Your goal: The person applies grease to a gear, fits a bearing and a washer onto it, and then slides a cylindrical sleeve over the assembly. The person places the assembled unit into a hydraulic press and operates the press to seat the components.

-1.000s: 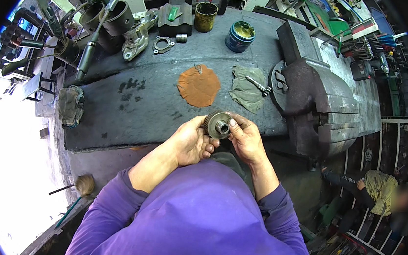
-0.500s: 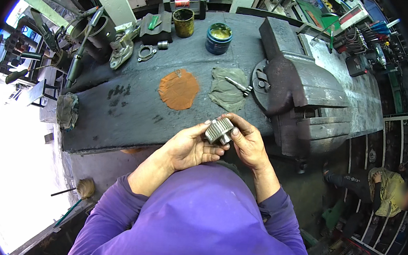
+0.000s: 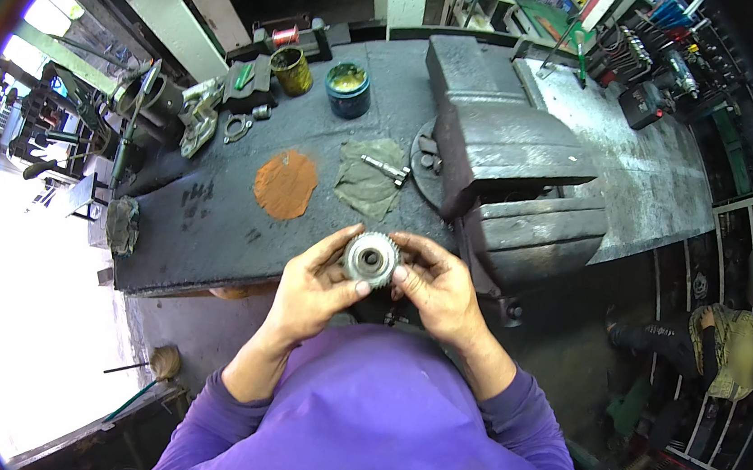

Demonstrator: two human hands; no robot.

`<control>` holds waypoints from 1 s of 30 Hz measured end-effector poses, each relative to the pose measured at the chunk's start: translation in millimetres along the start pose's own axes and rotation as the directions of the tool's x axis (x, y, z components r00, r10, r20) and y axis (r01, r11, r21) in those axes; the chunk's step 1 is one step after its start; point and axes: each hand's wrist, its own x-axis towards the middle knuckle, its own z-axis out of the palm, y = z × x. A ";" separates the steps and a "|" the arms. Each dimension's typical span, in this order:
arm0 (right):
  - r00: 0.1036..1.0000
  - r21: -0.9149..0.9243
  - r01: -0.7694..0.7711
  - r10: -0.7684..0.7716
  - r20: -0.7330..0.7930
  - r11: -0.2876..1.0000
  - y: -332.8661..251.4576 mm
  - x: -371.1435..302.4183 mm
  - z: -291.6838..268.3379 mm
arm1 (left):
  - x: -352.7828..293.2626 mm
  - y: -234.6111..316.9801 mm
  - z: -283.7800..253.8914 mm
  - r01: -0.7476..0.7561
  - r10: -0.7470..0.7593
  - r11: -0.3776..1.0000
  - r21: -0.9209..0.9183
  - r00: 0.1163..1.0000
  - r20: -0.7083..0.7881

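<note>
Grey toothed gear point(image 3: 371, 274), bored face toward view; handheld

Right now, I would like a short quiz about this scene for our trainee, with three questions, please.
1. What do the left hand and the right hand hold between them?
2. True or false: in the picture, the blue jar stands left of the large vise.
3. The slim metal part lies on: A) the orange cloth, B) the grey-green cloth, C) the large vise.

Key: 1. A toothed metal gear. 2. True. 3. B.
</note>
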 end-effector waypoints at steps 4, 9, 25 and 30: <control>0.983 0.106 0.182 -0.178 -0.046 0.978 -38.8 -26.1 2.6 | 0.8 29.8 38.4 -0.138 0.135 0.990 0.042 0.989 0.068; 0.903 -0.258 0.280 -0.345 -0.255 0.925 -92.8 -39.1 -20.9 | 56.8 49.9 91.9 -0.424 0.372 0.767 0.481 0.906 0.205; 0.627 -0.455 -0.462 -0.083 -0.775 0.761 132.8 -172.3 -209.0 | 108.1 3.2 88.2 -0.501 0.654 0.320 0.804 0.731 0.194; 0.784 -0.618 -0.596 0.208 -0.585 0.513 222.1 -138.2 -205.0 | 56.1 -56.5 14.9 -0.277 0.516 0.543 0.793 0.855 -0.055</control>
